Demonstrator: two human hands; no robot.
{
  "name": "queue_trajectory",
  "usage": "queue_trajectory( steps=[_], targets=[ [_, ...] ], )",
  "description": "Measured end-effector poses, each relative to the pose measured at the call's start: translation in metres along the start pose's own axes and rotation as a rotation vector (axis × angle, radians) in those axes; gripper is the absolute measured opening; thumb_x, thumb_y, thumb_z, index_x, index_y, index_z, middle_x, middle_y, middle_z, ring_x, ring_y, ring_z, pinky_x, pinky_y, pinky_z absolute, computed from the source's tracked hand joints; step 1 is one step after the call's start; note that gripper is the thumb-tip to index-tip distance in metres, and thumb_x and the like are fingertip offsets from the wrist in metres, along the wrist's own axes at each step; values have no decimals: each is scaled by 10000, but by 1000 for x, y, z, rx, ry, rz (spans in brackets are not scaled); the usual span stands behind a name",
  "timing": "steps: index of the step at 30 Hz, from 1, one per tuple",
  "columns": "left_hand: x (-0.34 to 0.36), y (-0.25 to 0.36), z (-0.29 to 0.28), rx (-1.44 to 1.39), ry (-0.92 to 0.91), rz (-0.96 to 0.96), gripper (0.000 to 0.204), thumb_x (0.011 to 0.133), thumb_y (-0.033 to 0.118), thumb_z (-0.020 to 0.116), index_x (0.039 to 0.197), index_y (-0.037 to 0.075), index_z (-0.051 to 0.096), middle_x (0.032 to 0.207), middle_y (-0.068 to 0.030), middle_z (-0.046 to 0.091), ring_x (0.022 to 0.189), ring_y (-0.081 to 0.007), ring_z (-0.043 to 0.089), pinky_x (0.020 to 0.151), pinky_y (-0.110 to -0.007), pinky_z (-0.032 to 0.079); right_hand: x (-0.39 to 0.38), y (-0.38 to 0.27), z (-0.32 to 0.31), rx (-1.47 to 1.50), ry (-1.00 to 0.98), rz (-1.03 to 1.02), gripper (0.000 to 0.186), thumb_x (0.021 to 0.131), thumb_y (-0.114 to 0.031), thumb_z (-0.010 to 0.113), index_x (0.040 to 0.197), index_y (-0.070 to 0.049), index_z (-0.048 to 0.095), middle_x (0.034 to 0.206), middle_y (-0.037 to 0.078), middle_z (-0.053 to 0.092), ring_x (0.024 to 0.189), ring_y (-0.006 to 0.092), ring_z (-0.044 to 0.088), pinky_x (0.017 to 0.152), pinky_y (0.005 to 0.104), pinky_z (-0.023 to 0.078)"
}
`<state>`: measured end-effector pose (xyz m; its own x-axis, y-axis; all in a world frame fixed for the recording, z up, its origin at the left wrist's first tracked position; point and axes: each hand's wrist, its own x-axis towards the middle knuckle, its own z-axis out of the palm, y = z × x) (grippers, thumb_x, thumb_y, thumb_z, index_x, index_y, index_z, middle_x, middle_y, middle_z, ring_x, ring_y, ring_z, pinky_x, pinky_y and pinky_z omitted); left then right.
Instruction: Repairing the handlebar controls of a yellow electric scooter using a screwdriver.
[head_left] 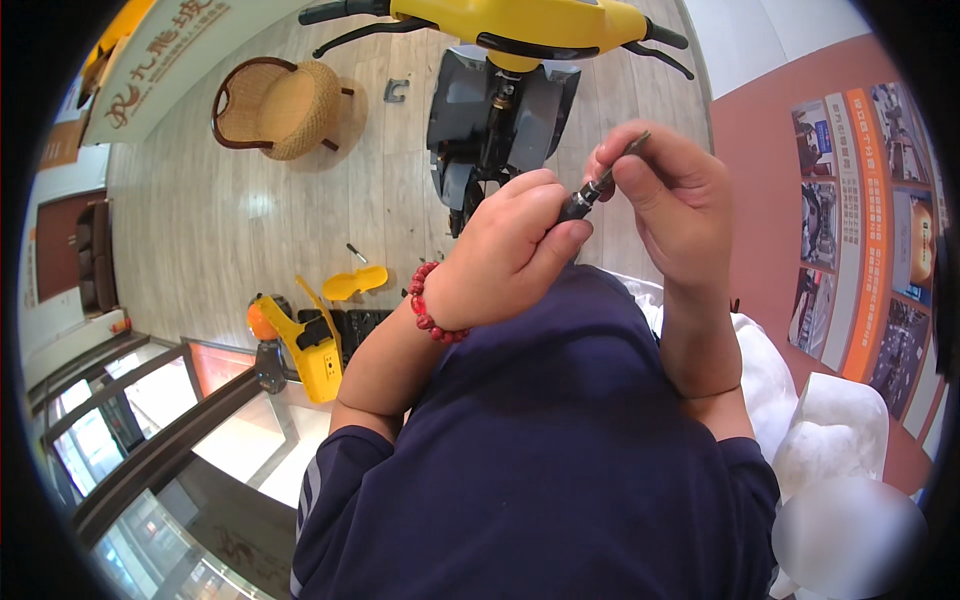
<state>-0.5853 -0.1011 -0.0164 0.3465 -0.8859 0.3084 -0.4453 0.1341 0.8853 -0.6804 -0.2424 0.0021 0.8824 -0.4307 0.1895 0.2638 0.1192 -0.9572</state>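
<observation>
In front of my chest, my left hand (512,245) is closed round the dark handle of a screwdriver (578,206), which slants up to the right. A red bead bracelet (424,308) circles that wrist. The thumb and fingers of my right hand (685,200) pinch the thin metal shaft near its far end, and the tip sticks out past them. Just beyond both hands stands a scooter with a yellow handlebar cover (545,28). Below the cover its steering column (503,100) is bare, between dark grey panels (458,105).
A wicker chair (300,108) stands at the far left, near a small grey bracket (396,91) on the floor. Closer lie a yellow cover (355,283), a slim tool (356,252) and yellow bodywork (320,360) with an orange lamp. White-covered seating (835,430) is at right, by a poster wall (855,240).
</observation>
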Motion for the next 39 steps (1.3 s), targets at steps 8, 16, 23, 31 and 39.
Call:
queue_trajectory(
  steps=[8,16,23,31,39],
  targets=[
    [-10,0,4,-23,2,-109,166,819,89,539,692,12,465,672,-113,422,637,-276,434,575,-356,375,-8,22,6,110,48,39,92,864,-54,553,889,30,583,749,31,575,712,84,528,670,217,445],
    [-10,-2,4,-36,38,-88,160,811,88,552,695,11,474,680,-118,430,632,-276,441,570,-356,375,-5,22,5,134,7,57,111,878,-71,532,890,27,581,768,37,579,714,89,532,661,218,436],
    [9,7,-10,53,27,-3,153,802,87,566,706,6,478,665,-119,425,615,-278,439,547,-358,375,15,-2,-2,58,-145,-20,154,889,-115,536,867,25,598,760,30,574,688,83,533,627,209,433],
    [15,14,-16,130,36,-20,161,804,98,568,714,0,477,663,-129,421,628,-290,452,556,-364,384,26,-19,2,-97,-79,45,181,872,-131,572,818,37,612,714,22,563,585,59,482,527,198,395],
    [16,17,-18,138,38,-36,190,810,104,564,693,0,456,661,-133,419,619,-293,440,552,-372,372,26,-30,7,-27,-4,135,146,859,-118,583,849,25,612,663,18,562,567,61,522,519,192,434]
  ],
)
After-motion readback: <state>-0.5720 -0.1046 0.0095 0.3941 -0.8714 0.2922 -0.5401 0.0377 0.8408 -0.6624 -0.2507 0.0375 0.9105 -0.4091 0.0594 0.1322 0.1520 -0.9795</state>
